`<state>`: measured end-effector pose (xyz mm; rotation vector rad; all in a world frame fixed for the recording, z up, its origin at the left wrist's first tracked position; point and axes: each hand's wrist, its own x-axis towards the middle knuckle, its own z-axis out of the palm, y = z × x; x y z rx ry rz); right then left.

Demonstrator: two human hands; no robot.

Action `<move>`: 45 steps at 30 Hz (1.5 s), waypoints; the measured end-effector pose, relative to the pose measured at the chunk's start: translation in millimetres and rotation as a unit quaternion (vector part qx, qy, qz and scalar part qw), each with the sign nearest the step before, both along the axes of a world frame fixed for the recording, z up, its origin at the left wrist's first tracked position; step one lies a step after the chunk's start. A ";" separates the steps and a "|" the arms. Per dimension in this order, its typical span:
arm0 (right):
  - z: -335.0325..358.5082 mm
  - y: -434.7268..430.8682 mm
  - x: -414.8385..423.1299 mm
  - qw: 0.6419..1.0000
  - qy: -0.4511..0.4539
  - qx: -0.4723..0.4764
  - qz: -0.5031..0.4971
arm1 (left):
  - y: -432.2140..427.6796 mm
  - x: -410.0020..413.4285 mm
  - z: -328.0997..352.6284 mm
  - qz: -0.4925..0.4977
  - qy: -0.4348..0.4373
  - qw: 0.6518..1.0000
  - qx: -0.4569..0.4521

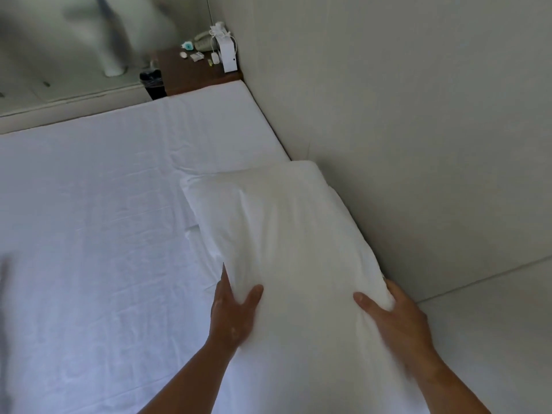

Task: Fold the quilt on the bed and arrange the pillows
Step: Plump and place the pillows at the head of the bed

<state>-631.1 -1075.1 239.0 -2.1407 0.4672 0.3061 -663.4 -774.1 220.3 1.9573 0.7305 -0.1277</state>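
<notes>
Up close, at 6 o'clock, a person's left hand [234, 312] and right hand [397, 318] grip the near end of a white pillow [277, 222], one hand on each side. Each thumb is pressed into the top of the pillow. The right hand's fingers [393, 289] curl round the pillow's wall-side edge, and the left hand's fingers are tucked out of sight along the other edge. Both bare forearms reach in from the bottom of the frame.

The pillow runs from 6 o'clock toward 1 o'clock, lying lengthwise on the bed [89, 204]. Its right side rests against the pale wall [418, 115], and its far end sits near the centre of the frame. A creased white sheet covers the bed, which spreads from 9 o'clock to 11 o'clock.

Beyond the bed's far corner, at 12 o'clock, a dark wooden tabletop [185, 76] stands against the same wall. It carries a telephone [203, 41], a white box [229, 59] with a cord over it, and a few small items too small to make out. A black bin [153, 83] sits just beside the tabletop on its 9 o'clock side. The far background at 11 o'clock is blurred.
</notes>
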 end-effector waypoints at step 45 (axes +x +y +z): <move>-23.4 328.2 -275.0 0.731 0.263 -0.257 0.574 | 330.0 -528.8 12.0 0.069 0.412 0.907 0.048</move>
